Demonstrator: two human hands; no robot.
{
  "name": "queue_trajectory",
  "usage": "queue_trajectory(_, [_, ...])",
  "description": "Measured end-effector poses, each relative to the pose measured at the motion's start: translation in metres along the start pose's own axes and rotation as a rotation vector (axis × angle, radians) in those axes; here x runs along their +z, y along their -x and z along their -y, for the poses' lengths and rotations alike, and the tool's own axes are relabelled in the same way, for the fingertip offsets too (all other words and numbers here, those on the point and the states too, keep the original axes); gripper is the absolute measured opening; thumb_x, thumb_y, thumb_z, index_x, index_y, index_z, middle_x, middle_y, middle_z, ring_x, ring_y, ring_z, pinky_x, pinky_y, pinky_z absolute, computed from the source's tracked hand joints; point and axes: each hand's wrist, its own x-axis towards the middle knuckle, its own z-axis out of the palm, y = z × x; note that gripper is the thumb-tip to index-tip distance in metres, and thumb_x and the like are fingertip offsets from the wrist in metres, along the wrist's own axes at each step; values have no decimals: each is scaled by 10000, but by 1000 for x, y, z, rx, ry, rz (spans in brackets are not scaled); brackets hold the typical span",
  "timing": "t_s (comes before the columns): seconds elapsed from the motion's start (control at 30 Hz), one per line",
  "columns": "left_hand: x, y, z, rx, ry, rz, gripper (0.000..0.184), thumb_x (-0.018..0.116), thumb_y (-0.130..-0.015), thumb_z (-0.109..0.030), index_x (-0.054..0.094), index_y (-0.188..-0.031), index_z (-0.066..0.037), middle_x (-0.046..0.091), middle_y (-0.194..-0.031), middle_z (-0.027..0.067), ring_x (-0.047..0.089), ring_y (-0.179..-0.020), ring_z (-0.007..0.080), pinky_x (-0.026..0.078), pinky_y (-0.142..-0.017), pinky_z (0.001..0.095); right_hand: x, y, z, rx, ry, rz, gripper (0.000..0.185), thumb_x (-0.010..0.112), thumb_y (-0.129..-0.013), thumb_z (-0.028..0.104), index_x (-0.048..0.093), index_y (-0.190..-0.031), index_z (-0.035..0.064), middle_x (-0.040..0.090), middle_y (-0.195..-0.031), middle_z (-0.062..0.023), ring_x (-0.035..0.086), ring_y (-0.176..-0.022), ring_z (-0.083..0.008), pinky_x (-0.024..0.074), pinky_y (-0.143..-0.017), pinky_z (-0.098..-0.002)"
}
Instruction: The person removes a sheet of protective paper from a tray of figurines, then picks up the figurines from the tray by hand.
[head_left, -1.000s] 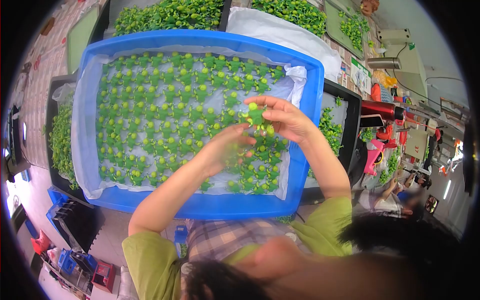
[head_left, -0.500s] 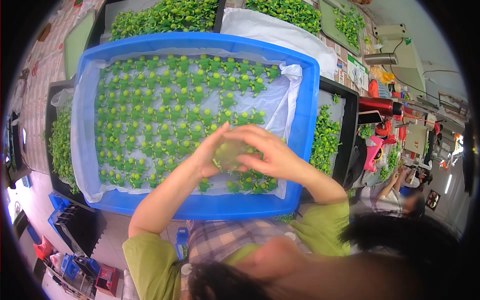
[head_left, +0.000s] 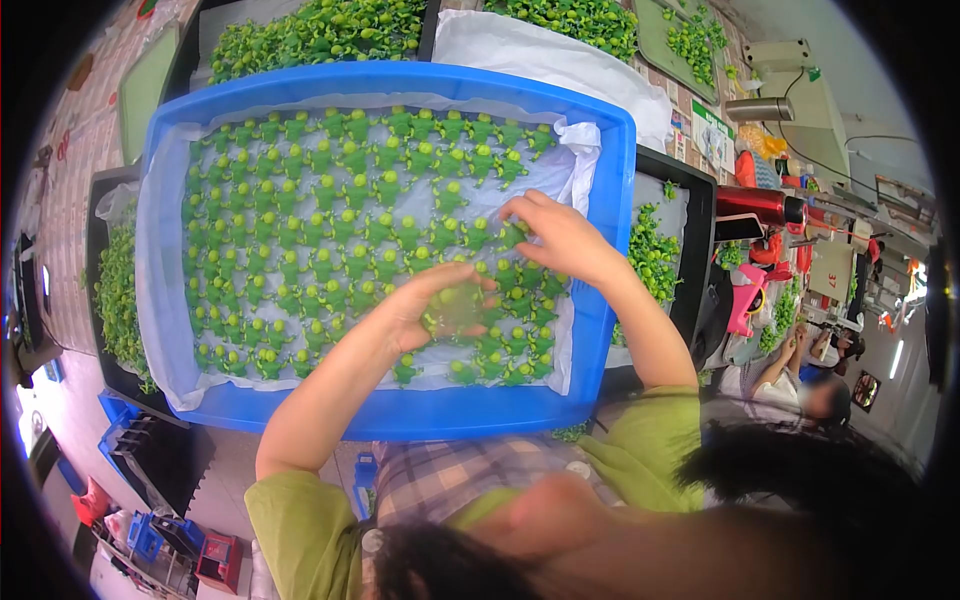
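A blue tray (head_left: 380, 412) lined with white sheeting (head_left: 500, 205) holds rows of small green figures (head_left: 350, 155) with round, lighter heads. Over its lower middle, my left hand (head_left: 425, 305) is curled around several of these green figures, which are blurred. To the right, my right hand (head_left: 550, 235) reaches over the rows, its thumb and fingers closed around a green figure (head_left: 515, 230) beside the bare patch of sheeting. The fingertips of this hand partly hide that figure.
Black trays of green pieces stand left (head_left: 122, 290), right (head_left: 655, 250) and behind (head_left: 320, 40). A white sheet (head_left: 550, 70) lies behind the blue tray. A red flask (head_left: 755, 207) and a phone (head_left: 738, 228) are at the right. Another person (head_left: 780, 385) sits farther right.
My hands were together half a second ago. Now my right hand has moved up and right, over the rows, while my left hand stays low with the figures. The view has shifted slightly.
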Motion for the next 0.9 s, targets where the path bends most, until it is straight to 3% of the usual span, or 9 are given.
queue_trajectory(0.13, [0, -2, 2, -55, -46, -44, 361, 561, -780, -384, 526, -1007, -105, 555, -1001, 82, 542, -929, 218, 480, -717, 431, -12, 9, 8, -117, -495, 53, 356, 599, -669, 46, 508, -1013, 67, 469, -871, -56, 509, -771, -170, 442, -699, -277])
queue_trajectory(0.3, [8, 4, 1, -66, -79, 63, 482, 453, -822, -464, 446, -1141, -102, 544, -1033, 82, 545, -950, 240, 510, -698, 416, -16, 13, 29, -175, -450, 157, 332, 615, -693, 77, 525, -1012, 66, 502, -881, -52, 517, -823, -170, 422, -751, -287])
queue_trajectory(0.37, [6, 3, 2, -94, -131, 104, 459, 475, -823, -422, 463, -1134, -85, 534, -1049, 81, 542, -959, 244, 511, -701, 415, -13, 9, 21, -418, -405, 97, 333, 620, -699, 92, 531, -1020, 72, 518, -894, -57, 525, -836, -199, 410, -777, -315])
queue_trajectory(0.43, [4, -1, 7, -134, -143, 95, 392, 511, -813, -376, 503, -1068, -78, 535, -1031, 81, 546, -953, 245, 518, -686, 414, -8, 0, 9, -382, -340, 30, 336, 621, -684, 86, 530, -1007, 72, 524, -925, -74, 523, -859, -245, 409, -780, -348])
queue_trajectory(0.5, [6, -1, 10, -160, -149, 88, 377, 523, -809, -365, 506, -1050, -76, 536, -1017, 81, 549, -947, 246, 521, -678, 413, 3, -10, 1, -243, 74, -91, 341, 616, -662, 73, 521, -989, 72, 518, -910, -91, 512, -867, -277, 418, -761, -357])
queue_trajectory(0.73, [9, 0, 10, -185, -194, 58, 326, 560, -790, -312, 499, -1010, -78, 534, -1009, 79, 545, -957, 245, 519, -682, 422, 22, -27, 2, -136, 308, -7, 340, 608, -650, 74, 508, -975, 82, 510, -867, -97, 525, -812, -270, 438, -698, -347])
queue_trajectory(0.9, [4, -1, 9, -184, -143, 72, 398, 540, -797, -345, 466, -1084, -80, 509, -1087, 81, 506, -1025, 255, 497, -728, 441, -17, 2, 21, -166, -153, -16, 329, 594, -658, 65, 511, -977, 69, 521, -863, -76, 542, -739, -201, 447, -674, -296])
